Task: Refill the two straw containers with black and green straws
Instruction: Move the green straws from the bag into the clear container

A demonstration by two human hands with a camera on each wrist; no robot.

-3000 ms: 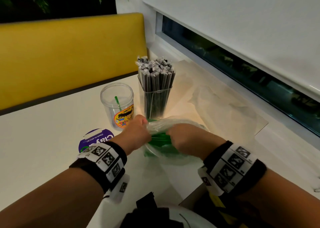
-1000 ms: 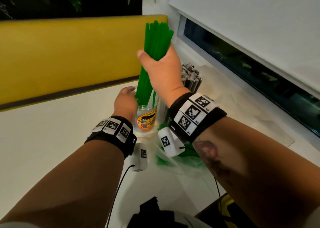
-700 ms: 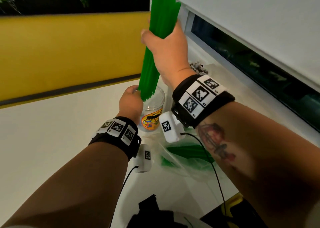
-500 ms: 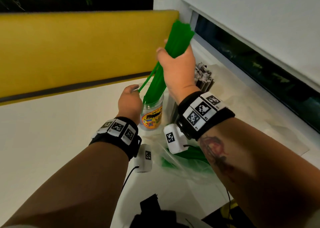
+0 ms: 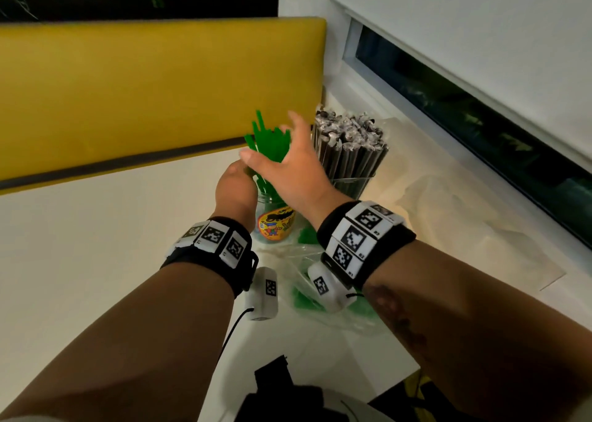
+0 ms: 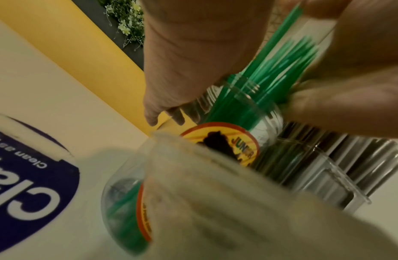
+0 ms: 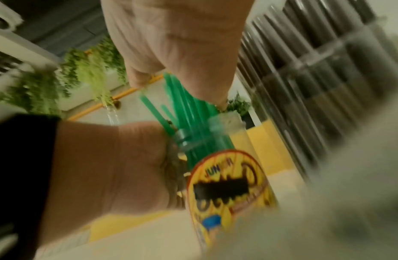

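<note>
The left hand (image 5: 232,189) is gripping the clear cup (image 5: 275,226) where green straws (image 5: 270,144) are standing. The right hand (image 5: 293,173) is hovering over them, fingers spread apart, beside the black straws (image 5: 347,146).

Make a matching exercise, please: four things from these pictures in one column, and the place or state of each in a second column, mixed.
1. green straws
2. black straws
3. right hand
4. plastic bag

a. lies on the table under the right wrist
b. fingers spread open
c. fill the clear square container
d. stand in the round cup with the yellow label

Pairs: 1-d, 2-c, 3-b, 4-a
</note>
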